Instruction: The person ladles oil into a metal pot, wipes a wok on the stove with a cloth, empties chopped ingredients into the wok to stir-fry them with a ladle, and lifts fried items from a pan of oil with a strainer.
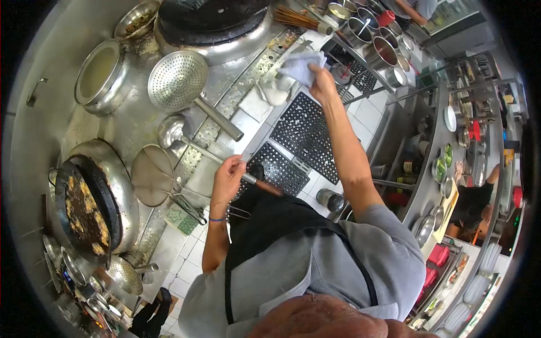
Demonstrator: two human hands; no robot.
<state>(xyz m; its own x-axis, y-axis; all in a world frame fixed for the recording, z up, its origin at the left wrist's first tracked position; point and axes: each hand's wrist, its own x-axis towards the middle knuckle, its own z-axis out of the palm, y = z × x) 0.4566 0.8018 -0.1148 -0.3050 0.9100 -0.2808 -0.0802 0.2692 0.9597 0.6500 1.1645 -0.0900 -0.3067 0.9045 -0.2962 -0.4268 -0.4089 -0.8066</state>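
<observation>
My left hand is closed on the metal handle of a ladle, near its wooden end. The ladle's bowl lies on the steel stove counter to the left. My right hand is stretched out to the upper right, its fingers gripping a pale folded cloth, slightly blurred. A large perforated skimmer lies above the ladle, handle slanting down toward me. Below the ladle is a round mesh strainer with a wire handle.
A wok with pieces frying in dark oil is at left; another large wok is at top. A pot of pale liquid stands between. Black mats cover the floor. Shelves with pots line the right, where other people stand.
</observation>
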